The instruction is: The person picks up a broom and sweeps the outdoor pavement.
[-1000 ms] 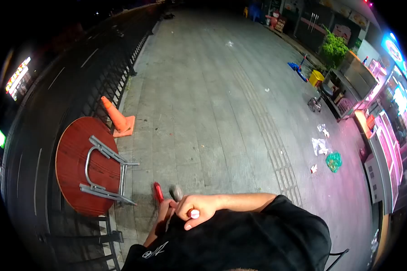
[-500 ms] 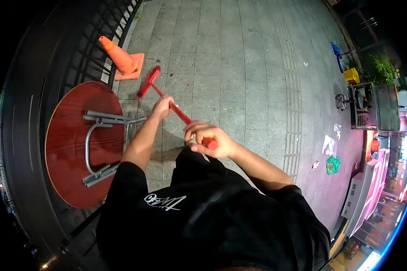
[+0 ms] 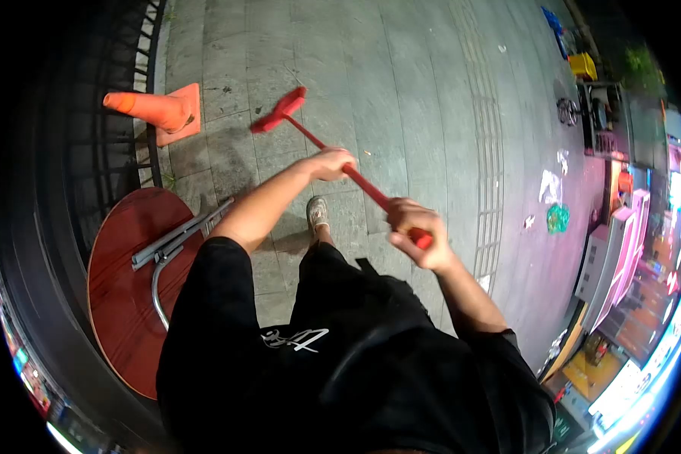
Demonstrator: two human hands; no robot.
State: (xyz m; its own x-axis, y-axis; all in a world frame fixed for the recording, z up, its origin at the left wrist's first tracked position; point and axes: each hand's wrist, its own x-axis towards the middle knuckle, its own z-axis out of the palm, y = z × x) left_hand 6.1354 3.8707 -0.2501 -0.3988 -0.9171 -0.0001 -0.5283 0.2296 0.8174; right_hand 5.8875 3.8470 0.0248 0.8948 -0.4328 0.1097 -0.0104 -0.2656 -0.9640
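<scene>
Two firm grips, and a longer reach

Through the head camera I see both bare hands clenched on one thing: a long-handled red broom (image 3: 368,186) with a narrow, oblong head. My left hand (image 3: 331,163) grasps the shaft partway down, towards the head; my right hand (image 3: 430,222) is wrapped around the upper end, with the red butt showing beside the thumb.

What has just changed is the broom's place. Half a second ago its head lay just beside the base of the orange plastic traffic cone (image 3: 155,111); now a wider gap of grey tiled pavement (image 3: 340,83) separates them, and the shaft slants away from my body. Both hands have shifted outward with it, and neither grip has let go. For the work in hand, I judge this gives the head more room, away from the cone. The head is blurred, and I cannot tell whether it touches the tiles.

The round, reddish-brown table (image 3: 121,291) with grey metal folding legs stands tipped on its side near the pavement's railing edge, close to my left arm. Towards the pavement's shopfront edge, beyond the ridged paving strip (image 3: 489,181), lie a crumpled green plastic bag (image 3: 558,219) and whitish scraps (image 3: 550,187), well apart from the broom.
</scene>
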